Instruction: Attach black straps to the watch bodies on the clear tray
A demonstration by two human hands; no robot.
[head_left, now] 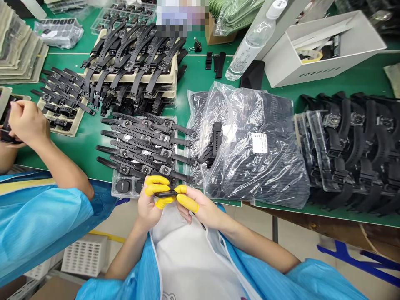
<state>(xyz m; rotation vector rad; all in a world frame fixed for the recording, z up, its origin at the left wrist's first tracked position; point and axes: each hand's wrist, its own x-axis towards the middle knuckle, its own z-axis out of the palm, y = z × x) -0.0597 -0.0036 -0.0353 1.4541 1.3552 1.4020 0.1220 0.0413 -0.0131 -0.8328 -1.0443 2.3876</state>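
Note:
My left hand (153, 200), with yellow finger cots on several fingers, grips a black smartwatch case (165, 193) in front of my chest. At the case's right end, my right hand (195, 204) pinches with yellow-covered thumb and finger; what lies between those fingertips is too small to make out. A dark strap end shows below my right hand. Just beyond my hands lies a clear plastic tray (117, 191) with rows of smartwatches (145, 146), black straps stretched out. Two bare watch cases sit in its near compartments, one partly hidden by my left hand.
Bags of black straps (250, 166) lie right of the tray. Stacked watch trays (131, 62) stand behind, and more watches (356, 137) at far right. A water bottle (256, 39) and white box (325, 54) stand at the back. A co-worker's hand (29, 121) works at left.

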